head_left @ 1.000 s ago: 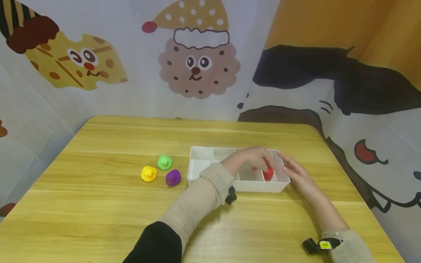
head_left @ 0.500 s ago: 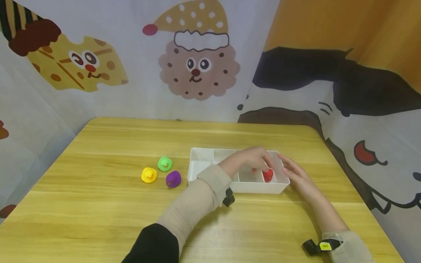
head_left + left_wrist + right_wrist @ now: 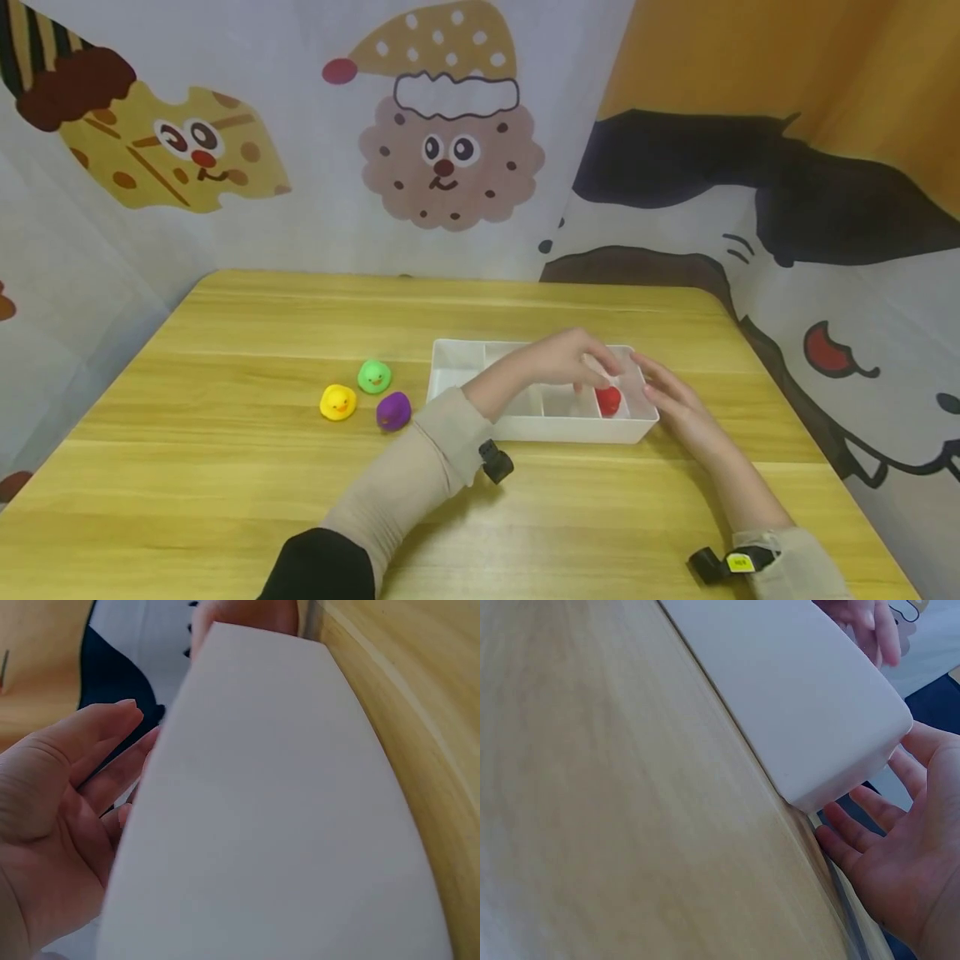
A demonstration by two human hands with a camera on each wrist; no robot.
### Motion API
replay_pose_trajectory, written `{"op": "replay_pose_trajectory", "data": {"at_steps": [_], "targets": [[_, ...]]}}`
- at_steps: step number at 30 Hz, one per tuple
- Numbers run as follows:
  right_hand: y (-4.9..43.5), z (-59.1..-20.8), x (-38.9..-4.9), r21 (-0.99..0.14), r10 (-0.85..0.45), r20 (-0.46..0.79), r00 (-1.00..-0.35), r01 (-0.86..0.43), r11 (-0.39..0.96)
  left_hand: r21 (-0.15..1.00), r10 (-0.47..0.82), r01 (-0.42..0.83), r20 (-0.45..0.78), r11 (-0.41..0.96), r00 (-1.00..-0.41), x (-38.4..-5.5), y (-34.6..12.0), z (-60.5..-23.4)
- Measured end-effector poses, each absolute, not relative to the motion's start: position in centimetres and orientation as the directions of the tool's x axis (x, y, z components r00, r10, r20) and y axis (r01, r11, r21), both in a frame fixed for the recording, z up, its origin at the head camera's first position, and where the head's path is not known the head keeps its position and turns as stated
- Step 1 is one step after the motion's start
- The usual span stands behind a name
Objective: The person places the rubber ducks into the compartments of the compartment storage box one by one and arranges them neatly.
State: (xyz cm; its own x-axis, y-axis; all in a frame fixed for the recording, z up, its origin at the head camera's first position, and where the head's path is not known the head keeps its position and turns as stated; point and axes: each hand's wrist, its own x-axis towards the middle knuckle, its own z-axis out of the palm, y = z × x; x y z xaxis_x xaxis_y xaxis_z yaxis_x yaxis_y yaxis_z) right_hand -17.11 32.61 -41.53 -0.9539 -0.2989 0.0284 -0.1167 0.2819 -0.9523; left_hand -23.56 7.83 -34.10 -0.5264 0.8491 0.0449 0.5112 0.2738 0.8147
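Note:
A white divided box (image 3: 577, 430) stands on the table, its long front wall filling much of the left wrist view. In its rightmost compartment lies a small red toy (image 3: 610, 402), partly hidden by fingers. My left hand (image 3: 564, 358) hovers over the box just left of that toy, thumb and fingers apart, nothing held. In the left wrist view the same hand (image 3: 56, 802) shows loosely bent fingers behind the wall. My right hand (image 3: 907, 847) rests against the box's right end, thumb at the upper corner and fingers spread along the end wall.
Left of the box sit a green rubber duck (image 3: 374, 377), a yellow rubber duck (image 3: 338, 402) and a purple rubber duck (image 3: 393, 412). They stand close together on the wooden table (image 3: 187, 483). A printed curtain (image 3: 300, 242) hangs behind the table.
My left hand's fingers have parted from the red toy, leaving it in the compartment. That hand and forearm have shifted slightly left. The right hand stays at the box's end.

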Motion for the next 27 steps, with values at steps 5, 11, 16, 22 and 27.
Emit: {"op": "replay_pose_trajectory", "data": {"at_steps": [5, 11, 16, 22, 27], "targets": [[32.5, -41.5, -17.1, -0.953, -0.307, 0.049, -0.951, -0.136, 0.270, 0.828, 0.843, 0.515, 0.103, 0.221, -0.527, -22.3, 6.4, -33.8], [32.5, -41.6, -17.0, -0.960, -0.308, 0.062, -0.949, -0.141, 0.244, 0.823, 0.807, 0.525, 0.152, 0.216, -0.570, -20.7, 4.6, -33.6], [32.4, -41.5, -17.0, -0.956, -0.295, 0.046, -0.954, -0.128, 0.265, 0.792, 0.756, 0.569, 0.229, 0.222, -0.614, -19.6, 2.8, -33.5], [32.4, -41.5, -17.1, -0.953, -0.287, 0.048, -0.957, -0.129, 0.273, 0.801, 0.680, 0.555, 0.280, 0.224, -0.678, -18.7, 0.2, -33.6], [32.5, -41.5, -17.2, -0.950, -0.283, 0.051, -0.958, -0.134, 0.281, 0.803, 0.631, 0.551, 0.310, 0.226, -0.711, -18.4, -1.9, -33.7]]}}
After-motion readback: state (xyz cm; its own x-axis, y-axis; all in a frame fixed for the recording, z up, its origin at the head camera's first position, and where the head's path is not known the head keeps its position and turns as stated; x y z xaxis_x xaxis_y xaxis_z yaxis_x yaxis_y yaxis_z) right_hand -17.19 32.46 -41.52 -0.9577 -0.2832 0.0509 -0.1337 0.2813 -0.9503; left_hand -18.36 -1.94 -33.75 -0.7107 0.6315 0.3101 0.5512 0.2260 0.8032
